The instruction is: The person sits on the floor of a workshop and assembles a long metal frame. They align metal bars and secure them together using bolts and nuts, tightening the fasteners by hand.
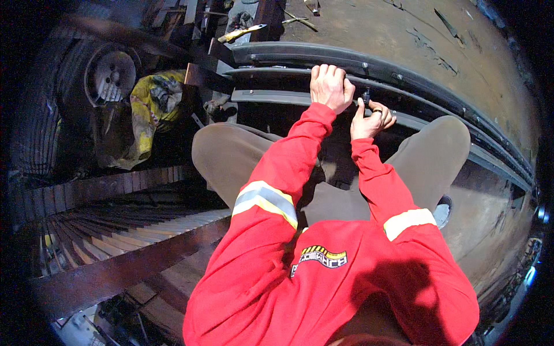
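Observation:
My left hand (330,86) is closed over the edge of a long dark rail (271,74), knuckles up. Its fingertips are hidden behind the rail. Just to the right, my right hand (372,120), with a dark ring on one finger, pinches a small black fitting (366,95) between thumb and finger against the rails. The fitting is too small to make out its exact kind. A second dark rail (311,52) with bolt heads along it runs parallel on the far side, and a greyer rail (271,97) lies on the near side. All curve away to the right.
I sit with bent knees close to the rails. A yellow-handled brush (242,33) lies at the far left. A wheel (111,75) and a yellow-and-black cloth or bag (156,109) are on the left. Slatted metal (127,239) lies lower left; a brown metal sheet (369,23) spreads beyond.

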A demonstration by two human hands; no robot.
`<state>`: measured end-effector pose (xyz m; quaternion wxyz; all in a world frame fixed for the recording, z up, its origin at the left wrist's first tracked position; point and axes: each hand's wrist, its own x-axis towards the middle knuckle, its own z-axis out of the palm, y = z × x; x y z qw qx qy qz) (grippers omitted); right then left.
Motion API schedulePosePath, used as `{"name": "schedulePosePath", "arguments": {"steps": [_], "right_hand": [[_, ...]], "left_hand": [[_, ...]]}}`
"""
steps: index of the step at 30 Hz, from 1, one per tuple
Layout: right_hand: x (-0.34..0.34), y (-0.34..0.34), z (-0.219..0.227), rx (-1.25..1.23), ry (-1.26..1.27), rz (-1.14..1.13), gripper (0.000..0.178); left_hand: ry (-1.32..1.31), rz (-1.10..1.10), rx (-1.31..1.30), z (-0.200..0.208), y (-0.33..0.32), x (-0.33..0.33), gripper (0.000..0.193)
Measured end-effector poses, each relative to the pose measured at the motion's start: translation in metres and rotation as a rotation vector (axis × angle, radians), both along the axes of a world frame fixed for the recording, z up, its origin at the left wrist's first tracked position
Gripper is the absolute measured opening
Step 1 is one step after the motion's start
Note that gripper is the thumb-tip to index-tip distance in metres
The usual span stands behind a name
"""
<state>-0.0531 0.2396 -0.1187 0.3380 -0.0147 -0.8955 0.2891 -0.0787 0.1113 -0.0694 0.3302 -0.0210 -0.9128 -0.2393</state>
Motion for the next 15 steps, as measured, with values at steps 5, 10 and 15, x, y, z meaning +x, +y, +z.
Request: {"name": "schedulePosePath", "arguments": {"steps": [5,10,15], "right_hand": [[0.012,0.005,0.005,-0.094,-0.050,0.048,0.026],[0.005,0.012,0.010,-0.178,-0.058,-0.044,0.026],[0.005,0.012,0.012,-0.075,-0.006,-0.008,0.028]], "left_hand": [[0.012,-0.020,-0.055,0.002,0.001,0.012,0.016],[-0.015,0.095,0.056,0.029,0.008,0.030,0.010],[-0.523,0.000,0.294,0.008,0.026,0.039,0.026]]}}
